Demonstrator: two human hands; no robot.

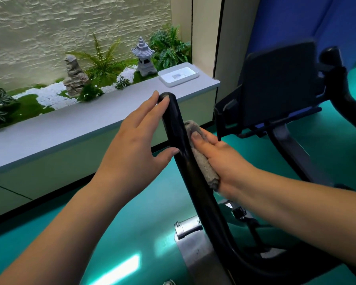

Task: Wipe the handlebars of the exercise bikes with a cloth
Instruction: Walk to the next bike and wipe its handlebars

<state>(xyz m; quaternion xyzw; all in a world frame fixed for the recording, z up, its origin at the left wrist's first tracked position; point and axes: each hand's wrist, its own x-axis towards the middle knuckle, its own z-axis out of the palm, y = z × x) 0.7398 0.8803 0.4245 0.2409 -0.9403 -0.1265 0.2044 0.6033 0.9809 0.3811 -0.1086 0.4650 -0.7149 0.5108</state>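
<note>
A black left handlebar [176, 128] of the exercise bike rises up the middle of the view, its rounded end near the grey ledge. My left hand [136, 140] lies against its left side with straight fingers, fingertips touching the bar's tip and the thumb touching it lower down. My right hand [220, 161] holds a folded grey cloth [201, 159] and presses it against the bar's right side, thumb on top of the cloth. The bike's other handlebar [337, 79] shows at the far right, beyond the dark console [275, 85].
A grey ledge [90, 124] runs behind the bar, with a white tray [179, 76] on it. Beyond it is a small garden with ferns, white pebbles, a stone lantern [143, 56] and a rock figure. The floor [132, 233] is glossy teal. The bike's metal frame [193, 241] is below.
</note>
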